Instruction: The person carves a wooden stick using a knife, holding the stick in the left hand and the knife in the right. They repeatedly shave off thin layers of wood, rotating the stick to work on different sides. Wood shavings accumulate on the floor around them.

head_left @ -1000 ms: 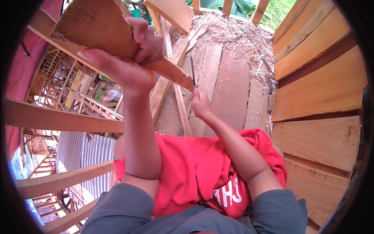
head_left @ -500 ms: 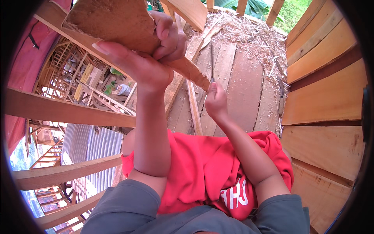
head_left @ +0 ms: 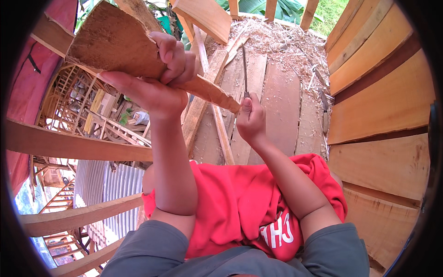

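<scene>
My left hand is closed round a roughly carved wooden piece. Its broad, rough end is raised at the upper left, and a narrower shaft slopes down to the right. My right hand grips a knife whose handle is mostly hidden in the fist. The thin dark blade points away from me, just right of the shaft's narrow tip. Whether blade and wood touch, I cannot tell. A red cloth with white lettering covers my lap.
Wood shavings cover the far end of the plank floor. Another bladed tool lies by the right plank wall. Beams lie ahead. Left, a slatted railing overlooks stacked timber and corrugated sheeting.
The view has shifted slightly, so most of the scene sits further left. The carved wood's broad end shows more fully. Both hands keep their grips, with the knife blade still pointing away.
</scene>
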Motion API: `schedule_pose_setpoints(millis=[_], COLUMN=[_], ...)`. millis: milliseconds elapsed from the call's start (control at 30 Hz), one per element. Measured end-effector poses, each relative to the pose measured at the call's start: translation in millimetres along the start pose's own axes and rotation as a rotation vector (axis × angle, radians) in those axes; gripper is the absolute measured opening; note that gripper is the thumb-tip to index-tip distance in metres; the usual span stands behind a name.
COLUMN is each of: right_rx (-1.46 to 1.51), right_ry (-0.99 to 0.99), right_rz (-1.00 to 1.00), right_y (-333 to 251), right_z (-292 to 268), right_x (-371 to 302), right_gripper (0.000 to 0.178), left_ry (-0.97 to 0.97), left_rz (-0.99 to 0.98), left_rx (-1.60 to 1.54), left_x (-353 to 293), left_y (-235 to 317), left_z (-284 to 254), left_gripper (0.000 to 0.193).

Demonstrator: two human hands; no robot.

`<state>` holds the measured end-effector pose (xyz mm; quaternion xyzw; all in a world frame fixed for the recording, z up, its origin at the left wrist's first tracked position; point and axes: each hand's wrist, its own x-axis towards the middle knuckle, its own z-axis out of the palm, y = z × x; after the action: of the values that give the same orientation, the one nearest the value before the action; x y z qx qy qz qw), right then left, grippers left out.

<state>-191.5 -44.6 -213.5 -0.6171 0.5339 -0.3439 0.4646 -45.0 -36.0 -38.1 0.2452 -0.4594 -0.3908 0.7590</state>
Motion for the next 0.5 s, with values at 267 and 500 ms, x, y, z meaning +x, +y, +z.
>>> schedule_pose_setpoints(millis=[267, 500], right_rx=[0.081, 0.06], right_ry=[0.002, 0.014], right_rz=[-0.068, -0.043], right_y=[5, -6], right_z=[-1, 0], right_x=[-2, 2], right_gripper=[0.038, 0.039], left_ry=[-0.085, -0.049], left_rz=[-0.013, -0.006], left_rx=[-0.026, -0.004], left_x=[-2, 1], left_y=[-1, 3], left_z=[5, -10], left_gripper=[0.083, 0.084])
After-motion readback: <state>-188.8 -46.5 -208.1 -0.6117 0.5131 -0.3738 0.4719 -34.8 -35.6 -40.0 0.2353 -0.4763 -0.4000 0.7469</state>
